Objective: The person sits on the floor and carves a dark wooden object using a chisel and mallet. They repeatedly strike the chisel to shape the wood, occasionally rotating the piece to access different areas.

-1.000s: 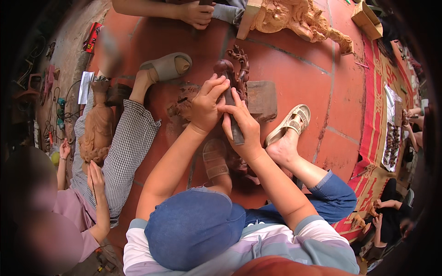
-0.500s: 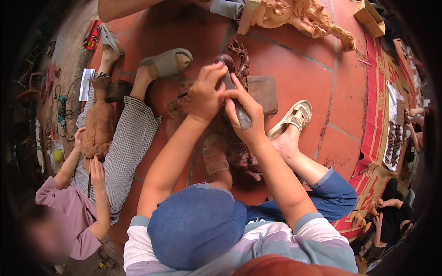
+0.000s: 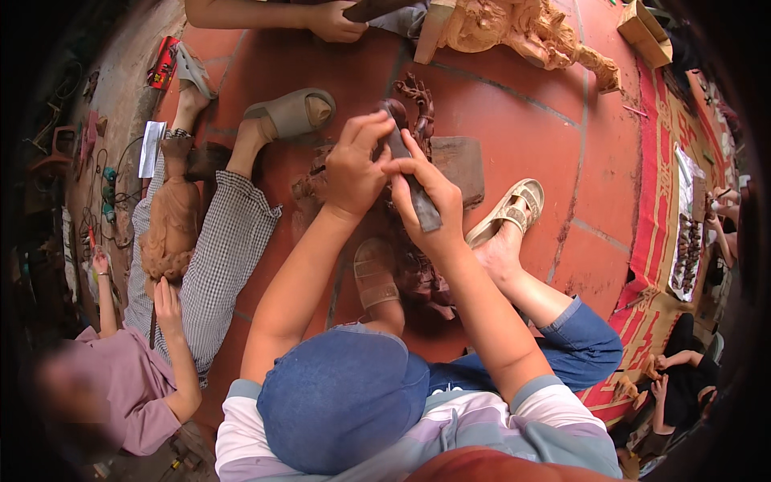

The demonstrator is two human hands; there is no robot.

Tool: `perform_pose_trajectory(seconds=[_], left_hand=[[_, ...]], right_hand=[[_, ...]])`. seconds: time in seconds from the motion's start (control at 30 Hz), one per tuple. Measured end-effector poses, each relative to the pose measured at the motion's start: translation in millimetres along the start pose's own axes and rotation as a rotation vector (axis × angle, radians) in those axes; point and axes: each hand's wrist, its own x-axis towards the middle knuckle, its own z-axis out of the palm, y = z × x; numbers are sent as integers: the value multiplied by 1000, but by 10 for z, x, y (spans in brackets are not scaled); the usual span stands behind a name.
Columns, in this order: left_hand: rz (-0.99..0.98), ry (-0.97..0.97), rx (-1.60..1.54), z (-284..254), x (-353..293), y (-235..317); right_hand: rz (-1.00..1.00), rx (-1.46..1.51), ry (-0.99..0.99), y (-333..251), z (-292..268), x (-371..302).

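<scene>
My left hand [image 3: 358, 166] is closed, its fingers curled against the upper part of a flat dark grey bar [image 3: 422, 204] with a rounded reddish-brown end. My right hand [image 3: 438, 195] grips the same bar lower down, thumb and fingers along its sides; whether it is a file or a stone I cannot tell. Below my hands stands a dark reddish-brown wood carving [image 3: 419, 100] with branching, knobbly ends, mostly hidden by hands and forearms. A brown wooden block [image 3: 459, 170] lies on the floor beside the carving, behind my right hand.
To the left, a seated person in checked trousers has a wooden figure [image 3: 171, 217] between the legs. A larger pale carving [image 3: 514, 30] lies at the far side. A red patterned mat [image 3: 645, 201] and a cardboard box [image 3: 645, 34] are on the right. My sandalled foot [image 3: 511, 213] flanks the work.
My hands and the bar have shifted only slightly. The person at left has taken one hand off the figure and reaches toward the wall side. At the far side a hand holding a dark piece has appeared.
</scene>
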Motion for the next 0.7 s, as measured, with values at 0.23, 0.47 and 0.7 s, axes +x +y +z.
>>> perform_pose_trajectory(seconds=[0.23, 0.47, 0.7], left_hand=[[14, -72, -14, -54, -131, 2], [126, -43, 57, 42, -192, -109], [131, -32, 14, 7, -242, -155]], right_hand=[[30, -62, -17, 32, 15, -141], [-15, -230, -55, 152, -20, -196], [-79, -324, -5, 191, 151, -191]])
